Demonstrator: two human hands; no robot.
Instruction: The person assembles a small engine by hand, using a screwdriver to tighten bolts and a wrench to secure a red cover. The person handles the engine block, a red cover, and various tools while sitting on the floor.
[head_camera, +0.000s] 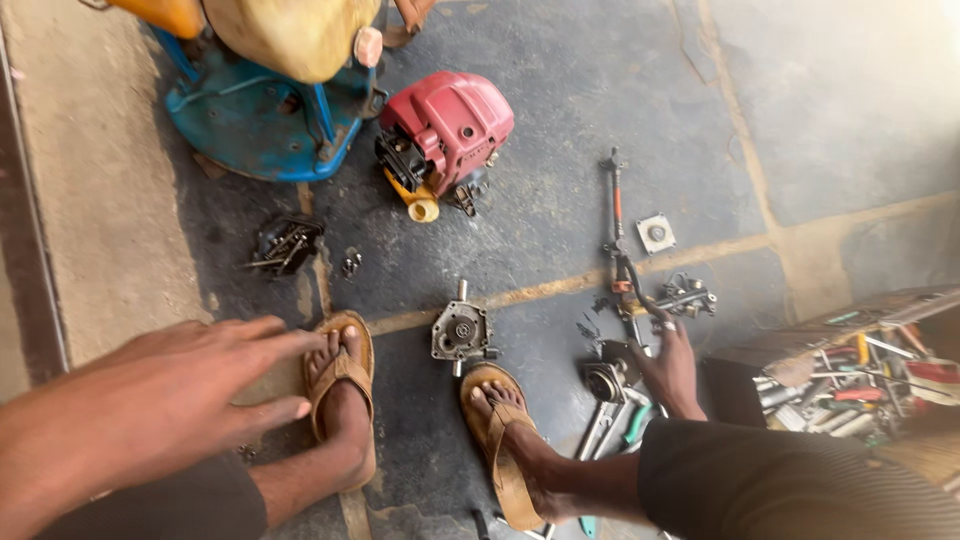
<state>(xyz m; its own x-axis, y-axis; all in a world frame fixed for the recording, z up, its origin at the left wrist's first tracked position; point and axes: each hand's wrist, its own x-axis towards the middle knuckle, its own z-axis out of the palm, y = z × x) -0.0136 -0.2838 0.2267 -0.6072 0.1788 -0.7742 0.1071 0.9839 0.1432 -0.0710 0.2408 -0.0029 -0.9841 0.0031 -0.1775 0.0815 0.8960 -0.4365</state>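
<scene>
**Hands over scattered engine parts on an oily floor**

The right hand (668, 368) reaches down on the right, its fingers narrow and curled around small dark metal parts; exactly what they pinch is hard to make out, since the knuckles cover it. Just beside them to the left lies a round black cylinder part (605, 380), and just beyond, a tangle of small metal fittings (685, 298). From there a thin metal rod (617, 215) with an orange band runs away to the far side, with a small square grey plate (656, 233) just right of it.

The left hand (175, 395), near and large at the left, hovers with its fingers spread wide and flat, holding nothing.

Between the two feet in brown strap sandals (340, 375) sits a grey cast-metal housing (460, 333) with a round opening. Farther off lies a red plastic engine cover (448, 128) with a yellow spout, and left of it a blue metal frame (255, 120), cut off at the top edge. A dark cluster of bolts (283, 245) rests on the stained concrete. At the right edge, a box of mixed tools (850, 385) is partly cut off.
</scene>
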